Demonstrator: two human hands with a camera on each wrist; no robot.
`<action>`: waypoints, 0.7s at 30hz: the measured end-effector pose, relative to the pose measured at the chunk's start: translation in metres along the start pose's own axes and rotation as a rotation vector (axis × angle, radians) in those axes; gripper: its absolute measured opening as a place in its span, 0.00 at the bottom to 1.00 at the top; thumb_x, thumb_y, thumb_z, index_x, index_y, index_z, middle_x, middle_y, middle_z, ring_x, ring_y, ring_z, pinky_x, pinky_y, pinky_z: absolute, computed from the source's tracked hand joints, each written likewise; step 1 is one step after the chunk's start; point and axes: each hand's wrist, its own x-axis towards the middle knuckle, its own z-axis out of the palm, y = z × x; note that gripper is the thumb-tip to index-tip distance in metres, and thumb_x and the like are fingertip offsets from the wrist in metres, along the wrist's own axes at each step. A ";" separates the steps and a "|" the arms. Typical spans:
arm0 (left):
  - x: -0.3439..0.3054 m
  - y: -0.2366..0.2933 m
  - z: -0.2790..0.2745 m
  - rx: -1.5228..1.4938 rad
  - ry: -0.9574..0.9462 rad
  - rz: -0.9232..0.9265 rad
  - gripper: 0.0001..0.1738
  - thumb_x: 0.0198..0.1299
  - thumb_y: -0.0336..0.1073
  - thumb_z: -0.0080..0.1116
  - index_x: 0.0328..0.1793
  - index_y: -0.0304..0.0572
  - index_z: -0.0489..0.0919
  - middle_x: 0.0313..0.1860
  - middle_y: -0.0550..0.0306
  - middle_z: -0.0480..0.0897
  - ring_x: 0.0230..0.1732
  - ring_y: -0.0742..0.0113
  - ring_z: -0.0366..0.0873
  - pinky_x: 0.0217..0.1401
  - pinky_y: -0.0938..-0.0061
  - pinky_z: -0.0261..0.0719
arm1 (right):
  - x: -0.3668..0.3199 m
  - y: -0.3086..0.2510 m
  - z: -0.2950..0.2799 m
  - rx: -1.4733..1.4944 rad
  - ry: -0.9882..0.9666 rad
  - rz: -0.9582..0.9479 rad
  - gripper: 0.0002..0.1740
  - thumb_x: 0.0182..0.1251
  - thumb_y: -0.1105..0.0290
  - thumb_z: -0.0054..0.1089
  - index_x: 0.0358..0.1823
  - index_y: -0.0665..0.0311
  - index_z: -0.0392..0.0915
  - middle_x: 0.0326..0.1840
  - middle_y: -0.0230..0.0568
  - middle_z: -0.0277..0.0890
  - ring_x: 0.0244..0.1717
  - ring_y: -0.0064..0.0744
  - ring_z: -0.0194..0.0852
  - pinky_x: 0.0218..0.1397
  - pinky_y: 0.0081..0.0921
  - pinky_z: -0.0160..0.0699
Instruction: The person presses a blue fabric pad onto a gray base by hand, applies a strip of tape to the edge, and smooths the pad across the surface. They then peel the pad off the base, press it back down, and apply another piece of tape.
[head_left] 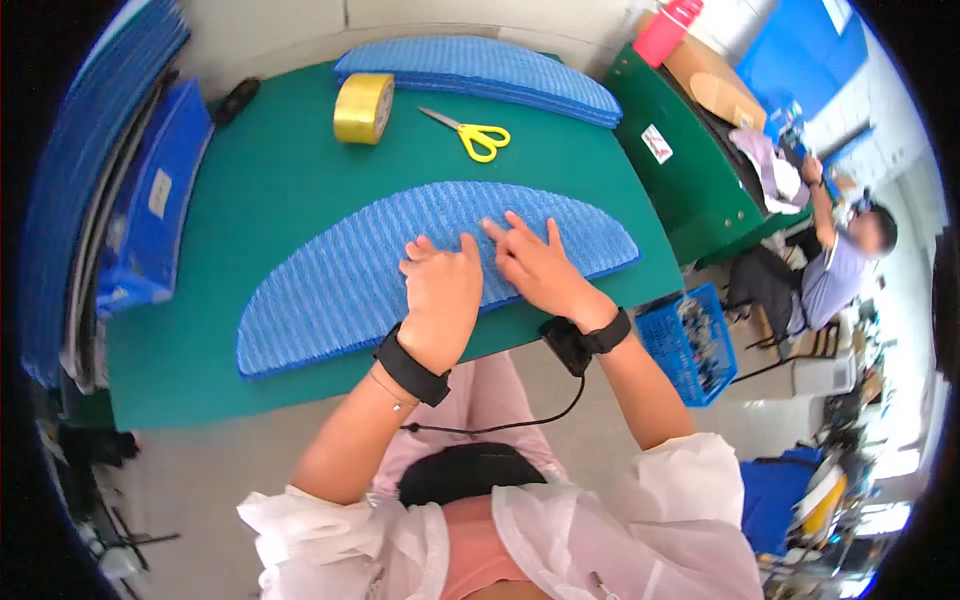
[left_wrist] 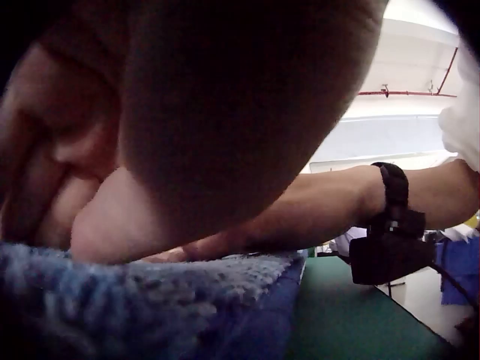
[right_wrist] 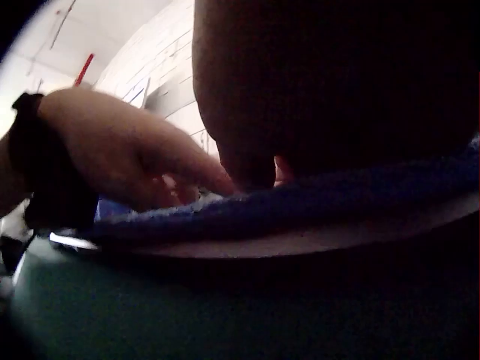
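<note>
A half-moon blue mop pad (head_left: 340, 270) with a striped plush face lies flat on the green table (head_left: 260, 170). Near its middle, my left hand (head_left: 443, 300) rests on the plush with its fingers curled under and the thumb pointing forward. In the left wrist view the bent fingers (left_wrist: 97, 217) come down onto the pile, with nothing seen between them. Just to the right, my right hand (head_left: 540, 270) lies palm down on the pad with fingers spread, its fingertips close to the left thumb. The right wrist view shows the pad's edge (right_wrist: 315, 202) below the dark right hand.
Yellow-handled scissors (head_left: 478, 137) and a yellow tape roll (head_left: 364, 108) lie beyond the pad. More blue pads (head_left: 480, 75) are stacked at the back. A blue bin (head_left: 160, 200) stands left, a blue basket (head_left: 690, 345) right. Another person (head_left: 845, 250) sits far right.
</note>
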 end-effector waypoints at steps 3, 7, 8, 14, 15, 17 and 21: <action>0.003 0.006 -0.003 -0.123 -0.227 -0.108 0.18 0.53 0.32 0.54 0.52 0.42 0.78 0.48 0.26 0.77 0.51 0.36 0.77 0.44 0.52 0.80 | -0.002 0.010 -0.013 0.163 0.050 0.031 0.19 0.68 0.64 0.40 0.58 0.60 0.65 0.62 0.38 0.67 0.73 0.49 0.46 0.66 0.72 0.28; -0.002 0.006 -0.001 0.065 -0.144 -0.058 0.19 0.54 0.32 0.52 0.54 0.45 0.76 0.47 0.28 0.78 0.49 0.39 0.78 0.42 0.58 0.80 | -0.004 0.011 -0.003 -0.106 0.031 0.038 0.19 0.69 0.64 0.40 0.58 0.59 0.66 0.63 0.38 0.66 0.73 0.49 0.46 0.67 0.71 0.28; -0.004 0.006 -0.001 0.169 -0.040 -0.014 0.17 0.54 0.31 0.53 0.52 0.47 0.77 0.43 0.32 0.81 0.44 0.45 0.81 0.35 0.66 0.82 | -0.004 0.004 -0.004 -0.119 0.023 0.056 0.18 0.68 0.65 0.41 0.57 0.60 0.66 0.64 0.38 0.65 0.73 0.49 0.46 0.67 0.71 0.28; -0.004 0.006 0.000 0.157 -0.064 -0.009 0.20 0.54 0.31 0.52 0.55 0.49 0.76 0.41 0.34 0.81 0.43 0.46 0.81 0.35 0.67 0.81 | -0.005 0.021 -0.009 0.165 0.070 0.028 0.16 0.70 0.63 0.40 0.56 0.56 0.67 0.62 0.38 0.67 0.73 0.48 0.47 0.69 0.66 0.28; -0.004 0.006 0.000 0.162 -0.064 0.002 0.20 0.54 0.31 0.52 0.55 0.49 0.76 0.41 0.34 0.81 0.43 0.46 0.81 0.35 0.67 0.81 | -0.006 0.029 -0.011 0.172 0.077 0.034 0.16 0.70 0.63 0.40 0.56 0.56 0.67 0.62 0.38 0.67 0.73 0.48 0.47 0.69 0.66 0.28; -0.004 0.005 -0.002 0.140 -0.077 -0.002 0.20 0.53 0.30 0.52 0.55 0.48 0.77 0.36 0.38 0.82 0.42 0.50 0.81 0.32 0.69 0.80 | -0.010 0.040 -0.018 0.266 0.189 0.069 0.16 0.71 0.63 0.39 0.57 0.55 0.67 0.61 0.39 0.68 0.73 0.48 0.47 0.70 0.64 0.27; -0.002 0.007 -0.001 0.131 -0.097 -0.003 0.20 0.53 0.29 0.52 0.54 0.48 0.77 0.32 0.42 0.81 0.40 0.53 0.80 0.30 0.70 0.79 | -0.019 0.029 -0.021 -0.119 0.073 0.186 0.20 0.69 0.63 0.41 0.60 0.58 0.65 0.57 0.41 0.71 0.72 0.50 0.48 0.68 0.67 0.31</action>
